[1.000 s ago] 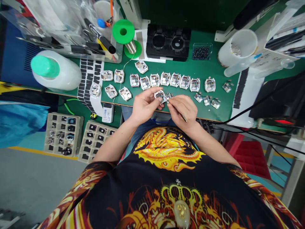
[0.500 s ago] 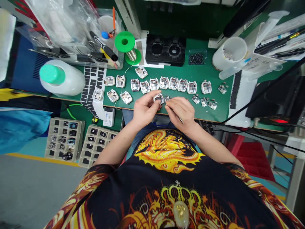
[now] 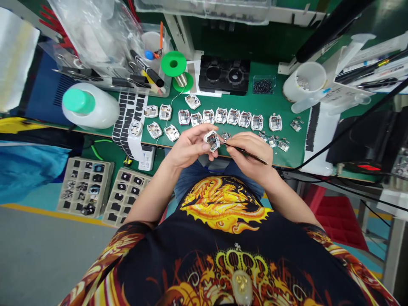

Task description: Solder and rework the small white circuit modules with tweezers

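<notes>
My left hand (image 3: pixel 190 146) is closed around a white watch case (image 3: pixel 212 140), gripping it by the edges with its open inside showing. In my right hand (image 3: pixel 251 150) is a pair of dark tweezers (image 3: pixel 247 154), its tip close to the right edge of the case; whether it touches cannot be made out. Just beyond the right fingers lies a small circuit board (image 3: pixel 226 135). A row of similar watch cases (image 3: pixel 221 115) with boards inside runs across the green bench behind my hands. More loose circuit boards (image 3: pixel 283 145) lie to the right.
A green solder spool (image 3: pixel 174 63) and a black fixture (image 3: pixel 225 75) stand at the back. A white bottle (image 3: pixel 91 106) is on the left, a white cup (image 3: pixel 304 81) on the right. Compartment trays (image 3: pixel 84 187) sit low at left. A black cable (image 3: pixel 344 131) crosses the right side.
The left hand has turned the watch case, so more of its inside faces up. My right hand has moved slightly right, the tweezers lying flatter. The whole view has shifted a little.
</notes>
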`<state>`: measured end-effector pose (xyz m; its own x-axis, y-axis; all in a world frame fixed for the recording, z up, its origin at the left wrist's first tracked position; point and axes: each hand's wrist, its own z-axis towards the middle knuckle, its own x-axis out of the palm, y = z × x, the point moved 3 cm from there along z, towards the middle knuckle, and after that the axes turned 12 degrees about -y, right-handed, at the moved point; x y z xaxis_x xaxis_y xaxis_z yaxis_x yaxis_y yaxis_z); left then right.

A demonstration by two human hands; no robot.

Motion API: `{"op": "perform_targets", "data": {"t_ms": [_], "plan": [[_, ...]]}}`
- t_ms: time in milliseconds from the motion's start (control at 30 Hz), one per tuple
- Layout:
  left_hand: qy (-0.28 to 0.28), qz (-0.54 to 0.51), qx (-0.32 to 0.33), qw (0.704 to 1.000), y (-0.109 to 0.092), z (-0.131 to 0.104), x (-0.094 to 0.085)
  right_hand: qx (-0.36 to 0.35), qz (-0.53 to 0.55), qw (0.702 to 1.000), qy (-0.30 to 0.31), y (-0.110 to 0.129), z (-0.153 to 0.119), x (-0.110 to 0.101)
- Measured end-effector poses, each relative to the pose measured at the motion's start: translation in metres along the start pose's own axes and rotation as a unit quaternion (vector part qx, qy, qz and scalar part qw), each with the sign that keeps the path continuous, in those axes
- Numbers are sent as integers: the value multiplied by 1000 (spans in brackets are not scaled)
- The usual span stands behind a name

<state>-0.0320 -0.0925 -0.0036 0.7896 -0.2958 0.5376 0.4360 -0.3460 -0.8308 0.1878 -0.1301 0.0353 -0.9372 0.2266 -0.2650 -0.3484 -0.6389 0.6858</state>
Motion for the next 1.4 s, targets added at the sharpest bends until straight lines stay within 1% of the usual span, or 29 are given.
{"op": "perform_targets", "data": {"t_ms": [100, 200, 333, 533, 767, 833, 867, 967, 1033, 1133, 1267, 1333, 1400], "plan": [[11, -16, -12, 1000, 3, 1, -3, -5, 22, 1000, 8, 1, 2, -1], [-12, -8, -22, 1000, 5, 3, -5, -13, 9, 1000, 26, -1, 1, 0], [-57, 21, -14, 998, 6, 6, -2, -63, -56, 995, 51, -4, -8, 5], [-92, 35, 11, 995, 11, 7, -1, -132, -174, 973, 79, 2, -15, 9], [-109, 22, 17, 994, 13, 7, 4, -173, -216, 958, 71, 12, -14, 10], [-108, 15, 11, 994, 13, 6, 4, -169, -201, 963, 59, 11, -14, 10], [-106, 13, 5, 994, 13, 5, 3, -157, -180, 970, 51, 9, -14, 10], [-89, 3, -27, 996, 15, 3, -2, -92, -91, 991, 33, 3, -11, 6], [-75, -6, -42, 996, 15, 1, -6, -49, -51, 997, 37, 0, -7, 3], [-57, -8, -50, 997, 13, -1, -10, -16, -28, 998, 48, -3, -2, 0], [-44, 20, -42, 998, 8, 0, -6, -10, -25, 998, 59, -3, -5, 0], [-51, 39, -32, 997, 7, 1, -3, -29, -49, 996, 66, -1, -10, 3], [-68, 52, -18, 996, 7, 3, -1, -54, -98, 991, 75, 0, -15, 7]]}}
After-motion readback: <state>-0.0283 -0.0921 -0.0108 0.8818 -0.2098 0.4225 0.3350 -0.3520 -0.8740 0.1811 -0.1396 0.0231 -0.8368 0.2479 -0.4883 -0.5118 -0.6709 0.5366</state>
